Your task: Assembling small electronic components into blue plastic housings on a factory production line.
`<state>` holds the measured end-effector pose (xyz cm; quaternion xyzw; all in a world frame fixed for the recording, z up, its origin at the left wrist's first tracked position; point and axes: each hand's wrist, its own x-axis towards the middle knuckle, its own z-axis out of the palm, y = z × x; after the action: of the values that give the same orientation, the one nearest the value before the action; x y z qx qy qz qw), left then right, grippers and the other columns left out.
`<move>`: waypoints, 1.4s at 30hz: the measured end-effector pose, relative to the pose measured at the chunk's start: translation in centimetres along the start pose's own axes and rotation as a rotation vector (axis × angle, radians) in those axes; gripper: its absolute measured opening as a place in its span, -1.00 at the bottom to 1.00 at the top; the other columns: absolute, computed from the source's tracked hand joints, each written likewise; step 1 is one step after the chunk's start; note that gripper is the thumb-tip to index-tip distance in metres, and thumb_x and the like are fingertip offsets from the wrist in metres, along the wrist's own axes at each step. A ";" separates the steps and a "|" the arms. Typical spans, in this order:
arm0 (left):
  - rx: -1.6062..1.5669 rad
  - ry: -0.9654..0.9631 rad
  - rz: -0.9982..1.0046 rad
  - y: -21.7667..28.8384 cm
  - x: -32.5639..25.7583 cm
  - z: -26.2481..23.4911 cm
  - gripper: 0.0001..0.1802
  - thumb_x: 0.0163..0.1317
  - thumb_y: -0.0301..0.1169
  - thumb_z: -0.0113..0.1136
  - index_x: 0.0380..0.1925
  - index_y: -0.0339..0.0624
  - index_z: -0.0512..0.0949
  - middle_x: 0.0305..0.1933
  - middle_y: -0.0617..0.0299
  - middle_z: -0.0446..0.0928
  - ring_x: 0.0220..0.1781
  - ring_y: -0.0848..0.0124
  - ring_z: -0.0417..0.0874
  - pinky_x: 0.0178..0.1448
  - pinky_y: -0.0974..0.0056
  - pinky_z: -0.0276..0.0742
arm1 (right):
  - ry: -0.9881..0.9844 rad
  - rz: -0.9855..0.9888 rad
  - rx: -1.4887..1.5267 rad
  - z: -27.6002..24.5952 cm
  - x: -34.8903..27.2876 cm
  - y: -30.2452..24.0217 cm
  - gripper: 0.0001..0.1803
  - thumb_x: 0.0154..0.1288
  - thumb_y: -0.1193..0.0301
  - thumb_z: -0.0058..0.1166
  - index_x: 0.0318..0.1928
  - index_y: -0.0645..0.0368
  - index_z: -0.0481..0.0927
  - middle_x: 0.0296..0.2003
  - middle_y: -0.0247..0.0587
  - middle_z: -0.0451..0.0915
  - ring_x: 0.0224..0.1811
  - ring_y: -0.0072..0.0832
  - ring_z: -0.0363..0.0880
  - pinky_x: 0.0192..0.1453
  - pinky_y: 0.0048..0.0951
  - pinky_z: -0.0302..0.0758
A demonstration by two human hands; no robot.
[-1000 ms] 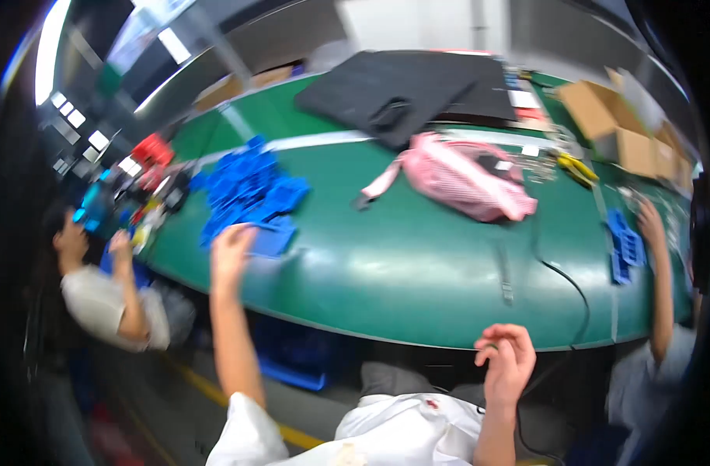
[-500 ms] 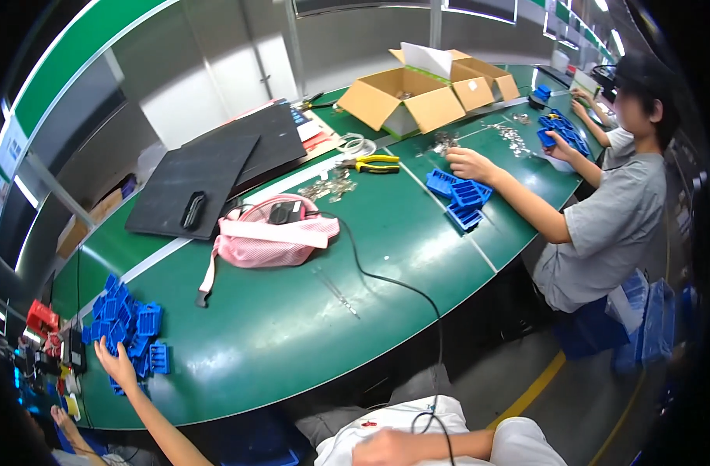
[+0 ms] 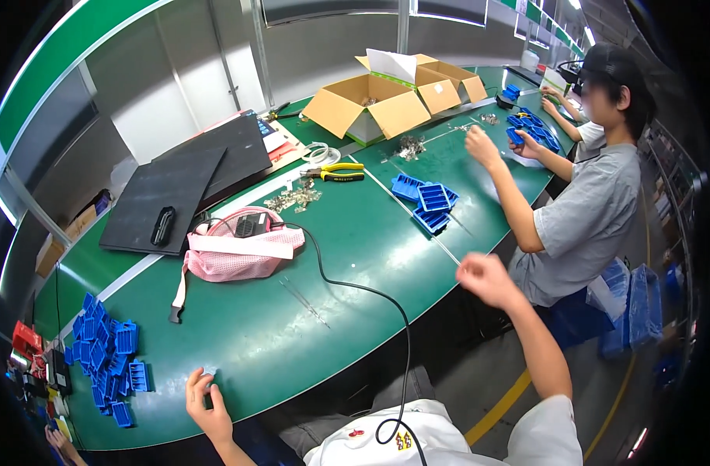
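Note:
My left hand (image 3: 207, 405) is over the near edge of the green table (image 3: 355, 276), its thumb and fingers apart and slightly curved. A small pale bit shows at its fingertips; I cannot make it out. To its left lies a heap of blue plastic slotted holders (image 3: 99, 353), some distance from the hand. My right hand (image 3: 488, 281) is raised at the table's right edge, with fingers curled together; whatever they may hold is too small or blurred to see. Between my hands, a pair of thin metal tweezers (image 3: 304, 303) lies on the table.
A pink pouch (image 3: 238, 252) with a black cable (image 3: 378, 292) lies mid-table, near yellow-handled pliers (image 3: 339, 172) and scattered metal parts (image 3: 294, 197). Beyond are blue holders (image 3: 429, 203) and cardboard boxes (image 3: 370, 105). A co-worker (image 3: 584, 202) sits at the right. Black boards (image 3: 165, 202) lie behind.
My left hand has moved right, away from the blue heap to the near table edge. My right hand has risen from my lap to the table's right edge. The view has shifted slightly.

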<state>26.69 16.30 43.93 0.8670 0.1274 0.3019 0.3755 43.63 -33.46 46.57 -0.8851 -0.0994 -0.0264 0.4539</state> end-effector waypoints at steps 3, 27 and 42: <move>0.000 0.026 -0.034 -0.2 0.1 0.5 -0.82 0.03 -0.68 -0.01 -0.34 -0.33 0.51 -0.04 0.03 0.46 -0.14 0.30 0.52 -0.25 0.37 0.43 | 0.163 -0.319 -0.293 -1.9 7.0 -1.8 -0.63 -0.09 0.44 0.24 -0.20 0.26 0.48 -0.37 -0.17 0.51 -0.31 -0.34 0.47 -0.19 -0.40 0.41; 0.124 0.134 0.055 0.1 0.0 1.0 -0.90 0.02 -0.67 0.06 -0.43 -0.33 0.52 -0.21 0.04 0.54 -0.28 0.23 0.56 -0.22 0.28 0.45 | 0.044 -0.418 -0.576 -2.3 15.6 -1.4 -0.54 -0.30 0.47 0.29 -0.28 0.20 0.42 -0.16 -0.03 0.40 -0.04 -0.11 0.39 0.01 -0.30 0.38; -0.419 -0.353 -0.023 6.6 -8.1 -0.2 -0.86 -0.09 -0.72 0.08 -0.49 -0.36 0.57 -0.38 0.05 0.60 -0.37 0.31 0.62 -0.30 0.37 0.51 | -0.987 -0.090 0.454 18.4 -18.2 -7.0 -0.64 0.00 0.47 0.14 -0.12 0.18 0.47 -0.16 -0.18 0.45 -0.05 -0.32 0.42 0.09 -0.41 0.32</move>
<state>20.16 8.31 45.41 0.8080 0.0047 0.1613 0.5666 23.61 -17.37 38.89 -0.6670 -0.3415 0.3951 0.5313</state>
